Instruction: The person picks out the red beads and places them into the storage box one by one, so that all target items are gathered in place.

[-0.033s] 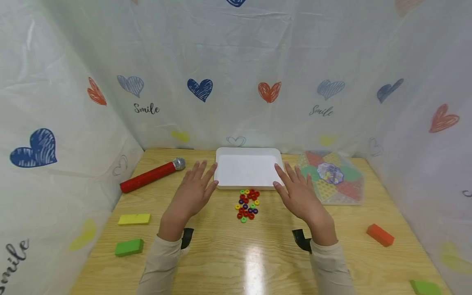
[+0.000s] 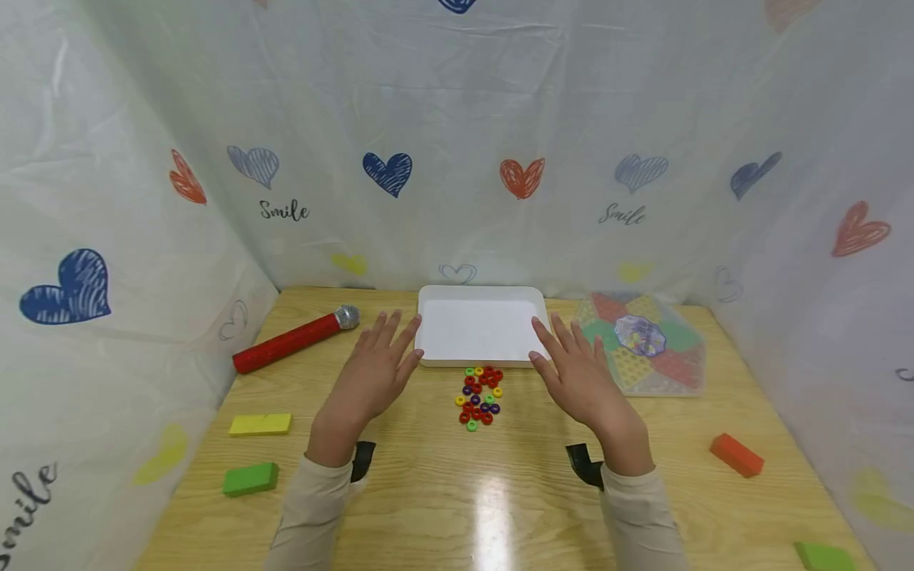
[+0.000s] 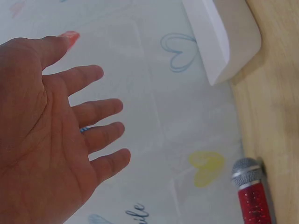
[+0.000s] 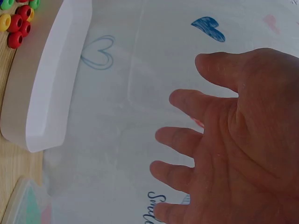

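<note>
My left hand (image 2: pixel 367 381) hovers left of a white tray (image 2: pixel 481 325), fingers spread and nothing held. On the tray's other side my right hand (image 2: pixel 581 381) is likewise spread, with its palm bare in the right wrist view. Between the hands, just in front of the tray, lies a loose cluster of small ring-shaped beads (image 2: pixel 476 389) in red, yellow, green and purple. Behind my right hand sits a clear bead case (image 2: pixel 671 337) with coloured sections and a round label. A red microphone (image 2: pixel 289 343) with a silver head lies beyond my left hand.
On the left side of the wooden table (image 2: pixel 428 507) are a yellow block (image 2: pixel 260 425) and a green block (image 2: pixel 251 480). A red block (image 2: pixel 737 455) and another green block (image 2: pixel 823 557) lie on the right. A white curtain (image 2: pixel 457 103) printed with hearts encloses the table.
</note>
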Available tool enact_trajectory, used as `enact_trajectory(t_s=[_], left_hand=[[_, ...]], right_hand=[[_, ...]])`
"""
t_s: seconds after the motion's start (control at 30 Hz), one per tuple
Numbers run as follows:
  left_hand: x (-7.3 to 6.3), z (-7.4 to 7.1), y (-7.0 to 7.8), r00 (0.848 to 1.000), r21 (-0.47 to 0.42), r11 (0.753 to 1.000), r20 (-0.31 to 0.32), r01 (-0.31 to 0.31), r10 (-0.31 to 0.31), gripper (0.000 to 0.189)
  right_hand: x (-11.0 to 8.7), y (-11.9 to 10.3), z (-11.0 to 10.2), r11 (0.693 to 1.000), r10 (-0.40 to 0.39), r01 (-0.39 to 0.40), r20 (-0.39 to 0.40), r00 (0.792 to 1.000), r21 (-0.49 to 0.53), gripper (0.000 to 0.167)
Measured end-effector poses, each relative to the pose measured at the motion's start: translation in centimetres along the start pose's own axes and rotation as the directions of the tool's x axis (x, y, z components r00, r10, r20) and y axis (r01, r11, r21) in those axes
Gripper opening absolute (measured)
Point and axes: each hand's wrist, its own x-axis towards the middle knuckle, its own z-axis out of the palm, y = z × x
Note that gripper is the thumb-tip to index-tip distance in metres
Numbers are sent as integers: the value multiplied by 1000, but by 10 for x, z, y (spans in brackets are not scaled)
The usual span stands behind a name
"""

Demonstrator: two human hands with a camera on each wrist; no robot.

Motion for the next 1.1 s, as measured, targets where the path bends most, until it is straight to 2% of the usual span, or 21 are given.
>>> enact_trajectory(t_s=[0.27, 0.4, 0.5, 0.57, 0.6, 0.63, 0.67, 0.73, 0.8, 0.93, 1.0, 1.07, 1.1], left_hand=[[-1, 3, 0, 1000, -21, 1000, -3, -17, 17, 58], [3, 8, -1, 997, -130, 990, -54, -59, 53, 60], [11, 17, -4, 996, -288, 955, -77, -71, 51, 59], [17, 25, -7, 998, -420, 907, -55, -32, 9, 58], [20, 30, -9, 999, -486, 874, -35, 1, -21, 57], [24, 34, -11, 998, -559, 828, -12, 41, -58, 56], [28, 39, -13, 995, -632, 771, 15, 83, -95, 56], [37, 48, -18, 985, -754, 639, 63, 153, -161, 54], [44, 56, -22, 969, -839, 504, 105, 207, -222, 54], [58, 72, -29, 924, -920, 279, 173, 275, -341, 52], [63, 79, -32, 903, -943, 164, 210, 288, -375, 52], [67, 87, -34, 890, -959, 52, 236, 278, -390, 51], [68, 91, -35, 889, -963, 10, 246, 271, -387, 51]], right_hand=[[-2, 1, 2, 1000, -5, 5, 15, 1000, -2, 59], [-2, 3, 3, 998, -52, 52, -21, 998, 25, 59], [-2, 6, 7, 992, -100, 104, -66, 993, 68, 57], [-1, 9, 11, 985, -130, 139, -89, 988, 105, 55], [0, 12, 14, 981, -137, 148, -93, 986, 128, 54], [1, 14, 16, 976, -143, 157, -96, 985, 150, 53], [2, 16, 19, 972, -146, 161, -97, 984, 172, 51], [6, 22, 25, 961, -154, 170, -91, 984, 216, 48], [10, 27, 32, 950, -149, 162, -68, 986, 268, 44], [20, 38, 51, 921, -137, 123, 11, 991, 370, 40], [24, 43, 61, 909, -129, 97, 52, 990, 405, 40], [29, 47, 72, 898, -121, 68, 97, 988, 435, 40], [31, 48, 77, 894, -113, 50, 116, 987, 445, 40]])
